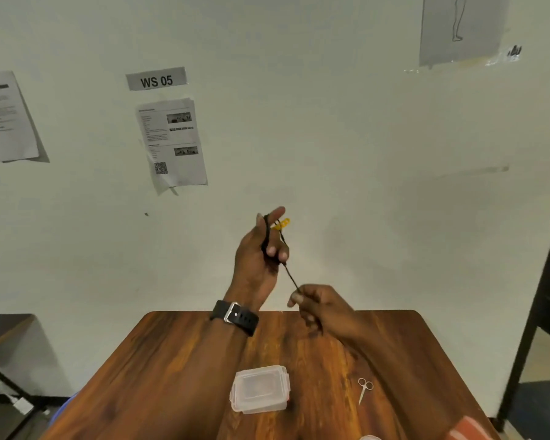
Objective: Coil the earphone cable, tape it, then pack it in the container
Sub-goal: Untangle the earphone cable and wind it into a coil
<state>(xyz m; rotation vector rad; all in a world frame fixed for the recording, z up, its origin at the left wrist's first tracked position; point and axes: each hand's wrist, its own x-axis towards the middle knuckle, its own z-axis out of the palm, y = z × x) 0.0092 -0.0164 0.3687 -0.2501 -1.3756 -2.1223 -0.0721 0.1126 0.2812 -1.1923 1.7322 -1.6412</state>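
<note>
My left hand (261,255) is raised above the far table edge with the black earphone cable (266,233) looped around its fingers. A yellow piece (281,224) of the earphone sticks out near the fingertips. From the coil a taut stretch of cable runs down and right to my right hand (318,308), which pinches its free end between thumb and fingers. A clear plastic container (261,389) with its lid on rests on the wooden table (172,376) near the front. No tape is clearly in view.
Small silver scissors (364,390) lie right of the container. A red-striped object (467,430) and a pale round object (370,437) show at the bottom edge. A black watch sits on my left wrist. Papers hang on the wall behind; a dark frame stands at the right.
</note>
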